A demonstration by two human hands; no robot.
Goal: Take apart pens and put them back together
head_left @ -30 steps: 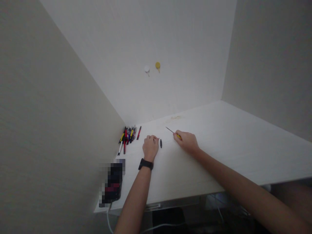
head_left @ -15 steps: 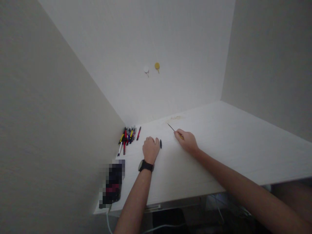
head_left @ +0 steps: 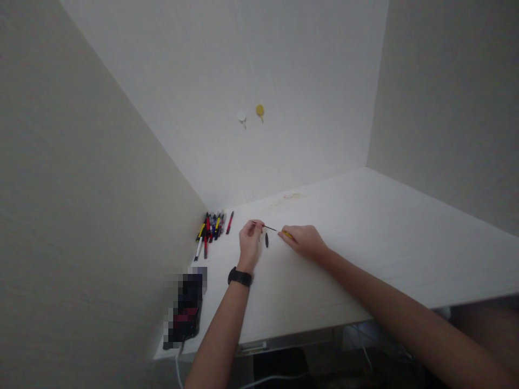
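Observation:
A thin dark rod [head_left: 271, 228] spans the gap between my two hands, slightly tilted above the white desktop. My right hand [head_left: 306, 239] is closed around its yellow, handle-like end [head_left: 287, 234]. The rod could be a pen refill or a slim tool; I cannot tell which. The fingers of my left hand [head_left: 250, 237], with a black watch [head_left: 240, 276] on the wrist, pinch the rod near its other end. Just below the rod, beside my left hand, a small dark pointed piece [head_left: 266, 240] lies on the desk.
Several pens [head_left: 211, 227] are heaped against the left wall, with a red pen [head_left: 230, 222] lying a little apart. Nearer me is a pixelated dark object [head_left: 188, 308] with a white cable [head_left: 178, 370]. Two hooks, white [head_left: 241, 116] and yellow [head_left: 260, 110], are on the back wall.
My right hand has brought the rod left and slightly nearer, turning it flatter. My left hand has lifted off the desk and taken hold of its far end.

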